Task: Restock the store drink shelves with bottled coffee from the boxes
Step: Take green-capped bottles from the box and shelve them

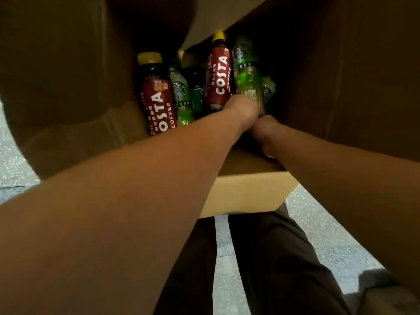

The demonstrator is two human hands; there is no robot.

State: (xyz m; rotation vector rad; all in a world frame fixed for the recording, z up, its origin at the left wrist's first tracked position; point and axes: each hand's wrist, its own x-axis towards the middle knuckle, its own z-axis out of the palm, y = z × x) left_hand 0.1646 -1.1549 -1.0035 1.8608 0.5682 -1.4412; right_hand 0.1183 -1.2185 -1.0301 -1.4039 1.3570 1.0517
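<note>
Both arms reach down into a tall cardboard box (363, 87) standing on a speckled grey floor (318, 228). The bottled coffee lies jumbled at its bottom. The left hand (244, 108) is bunched round the lower end of a green bottle (246, 73) with a Starbucks label and holds it; the fingers themselves are blurred. The right hand (264, 133) sits just beside and below the left, touching it, deep in shadow against the near wall. Its fingers are hidden, so I cannot tell whether it grips anything. Left of the held bottle leans a red Costa bottle (218, 80) with a yellow cap. Further left stand a dark bottle (195, 92) with a teal label, a second green bottle (181, 96) and a second Costa bottle (156, 103), packed side by side. A third green bottle (269, 87) peeks out at the right. Dark trousers (268, 258) show below the box.
</note>
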